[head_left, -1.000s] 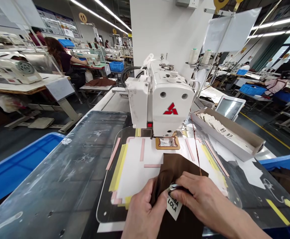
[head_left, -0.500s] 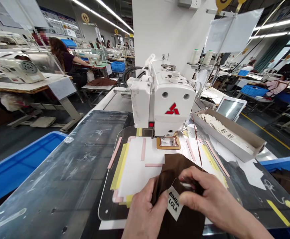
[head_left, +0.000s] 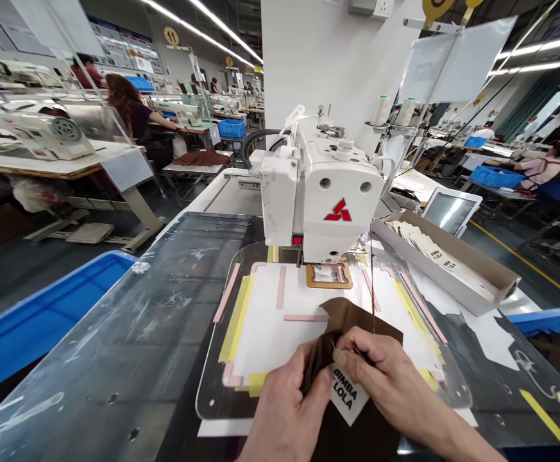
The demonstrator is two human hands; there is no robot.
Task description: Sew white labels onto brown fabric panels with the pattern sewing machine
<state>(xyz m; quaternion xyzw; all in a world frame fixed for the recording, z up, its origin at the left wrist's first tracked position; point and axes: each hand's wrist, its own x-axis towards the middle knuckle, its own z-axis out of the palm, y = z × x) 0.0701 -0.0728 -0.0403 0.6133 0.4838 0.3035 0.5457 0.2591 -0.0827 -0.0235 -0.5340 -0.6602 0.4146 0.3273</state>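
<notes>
My left hand (head_left: 292,398) pinches a folded part of the dark brown fabric (head_left: 351,308), with the thumb at the edge of a white label (head_left: 349,401) lettered "BIMBA Y LOLA". The label lies at a slant on the cloth. My right hand (head_left: 380,366) is closed just above the label, its thumb and fingertips together at the fold beside my left fingers. A small metal tool is in my right hand, mostly hidden, and a red-brown cord (head_left: 373,276) runs down to it. A short pale thread end shows by the fingertips.
Ahead stands a white sewing machine (head_left: 342,192) with a tan clamp frame (head_left: 328,284) below its head. A cardboard box (head_left: 486,292) of labels sits at right, near a tablet screen (head_left: 453,208). A blue bin (head_left: 53,308) is at left. Other people work behind.
My right hand's fingers have closed and moved left against the fold beside the label's top. The cord has swung left and hangs straighter. The view has shifted slightly.
</notes>
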